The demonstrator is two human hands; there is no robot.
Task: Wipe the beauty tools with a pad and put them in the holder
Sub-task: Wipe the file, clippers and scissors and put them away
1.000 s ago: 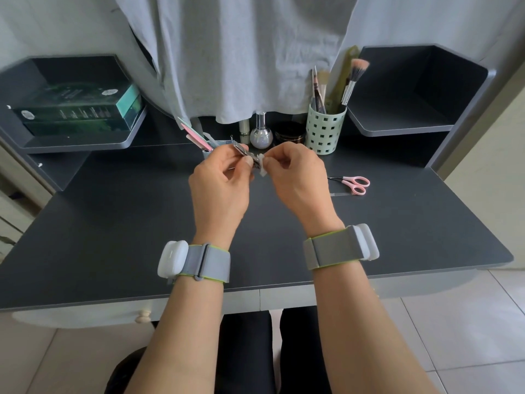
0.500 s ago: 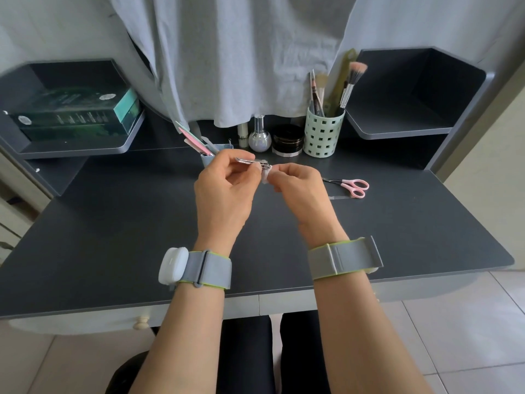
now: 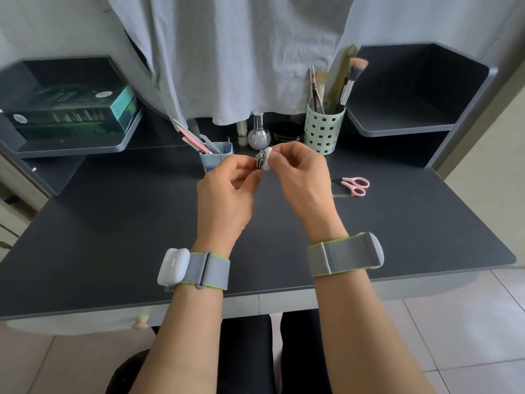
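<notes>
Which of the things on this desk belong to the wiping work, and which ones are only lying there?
Belong to the job:
- small metal tool, held by the left hand
- white pad, pinched by the right hand
- blue holder
- pink scissors, perhaps next

Just lying about:
- green box
- mint brush cup
- round bottle
- dark jar

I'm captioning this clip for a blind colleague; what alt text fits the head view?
Over a dark desk, the left hand holds a small metal tool while the right hand presses a white pad against it. Pink scissors lie to the right.
</notes>
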